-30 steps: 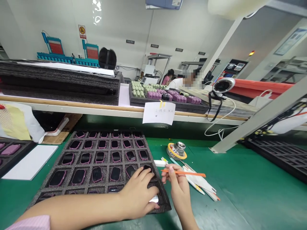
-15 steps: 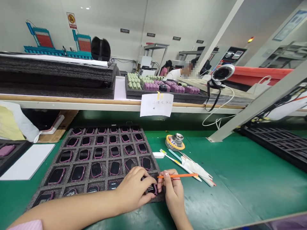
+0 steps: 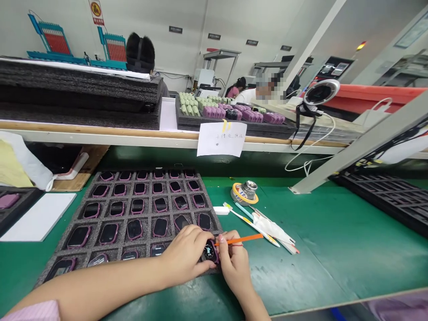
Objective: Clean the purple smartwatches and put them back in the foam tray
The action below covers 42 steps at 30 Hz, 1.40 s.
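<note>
Watch [image 3: 209, 251] sits lit at the tray's [image 3: 170, 207] near right corner; can't tell if seated or lifted. Left grip [image 3: 187, 252] pinches it between thumb and fingers; right grip [image 3: 236, 261] pinches the stick [image 3: 246, 239], tip at the watch's right edge. Contact unclear. Risks: too much push and the stick could skid, scratch the watch or jab the left grip. Loose left pinch: watch could twist under side load.
</note>
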Each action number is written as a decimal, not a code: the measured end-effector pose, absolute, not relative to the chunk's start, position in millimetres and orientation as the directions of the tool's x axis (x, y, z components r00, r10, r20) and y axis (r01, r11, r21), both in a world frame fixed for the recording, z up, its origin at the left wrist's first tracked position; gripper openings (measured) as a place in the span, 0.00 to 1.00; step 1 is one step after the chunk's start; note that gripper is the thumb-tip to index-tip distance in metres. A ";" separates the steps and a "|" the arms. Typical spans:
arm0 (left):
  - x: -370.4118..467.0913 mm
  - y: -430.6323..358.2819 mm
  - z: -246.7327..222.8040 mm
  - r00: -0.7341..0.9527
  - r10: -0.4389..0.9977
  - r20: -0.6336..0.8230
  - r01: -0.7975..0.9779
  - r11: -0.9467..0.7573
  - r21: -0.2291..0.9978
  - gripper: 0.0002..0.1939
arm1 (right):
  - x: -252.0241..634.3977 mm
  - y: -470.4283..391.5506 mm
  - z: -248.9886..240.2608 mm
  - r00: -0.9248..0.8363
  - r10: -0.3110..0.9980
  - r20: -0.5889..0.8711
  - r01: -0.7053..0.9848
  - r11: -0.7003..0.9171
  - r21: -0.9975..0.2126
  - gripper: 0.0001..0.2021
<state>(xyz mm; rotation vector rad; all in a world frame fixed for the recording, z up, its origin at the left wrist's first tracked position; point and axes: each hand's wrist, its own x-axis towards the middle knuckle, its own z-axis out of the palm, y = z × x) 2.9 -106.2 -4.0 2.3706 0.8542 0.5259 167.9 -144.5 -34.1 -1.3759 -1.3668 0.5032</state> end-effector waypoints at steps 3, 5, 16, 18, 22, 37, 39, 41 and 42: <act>3.0 -106.7 -4.8 0.716 0.675 0.176 0.455 -0.643 0.617 0.26 | 168.4 -144.0 -34.5 0.240 0.886 0.398 0.466 0.254 -0.847 0.20; 2.5 -107.1 -4.2 0.716 0.674 0.180 0.452 -0.645 0.616 0.26 | 169.1 -144.1 -35.2 0.239 0.881 0.408 0.482 0.257 -0.837 0.20; -4.4 -107.8 4.9 0.720 0.657 0.224 0.462 -0.694 0.552 0.24 | 171.2 -145.7 -33.0 0.205 0.902 0.379 0.493 0.239 -0.837 0.21; -13.1 -108.6 6.4 0.740 0.636 0.222 0.500 -0.739 0.451 0.18 | 171.8 -146.9 -32.6 0.205 0.903 0.376 0.481 0.242 -0.843 0.21; -33.9 -114.7 6.1 0.763 0.624 0.170 0.538 -0.758 0.369 0.14 | 169.6 -142.0 -22.0 0.216 0.898 0.384 0.451 0.257 -0.855 0.18; -60.0 -131.9 -3.8 0.720 0.615 0.323 0.450 -0.767 0.457 0.11 | 118.4 -136.3 -18.2 0.093 0.977 0.193 0.092 0.185 -0.978 0.17; -59.1 -131.7 -3.6 0.709 0.636 0.304 0.468 -0.747 0.471 0.12 | 121.1 -142.7 -22.7 0.102 0.978 0.180 0.078 0.173 -0.982 0.17; -58.3 -131.7 -2.4 0.712 0.649 0.267 0.485 -0.731 0.480 0.14 | 123.6 -147.5 -24.7 0.100 0.978 0.181 0.089 0.172 -0.981 0.16; -58.0 -131.8 -1.5 0.715 0.653 0.249 0.491 -0.724 0.485 0.16 | 124.2 -149.4 -25.1 0.097 0.978 0.186 0.102 0.176 -0.979 0.16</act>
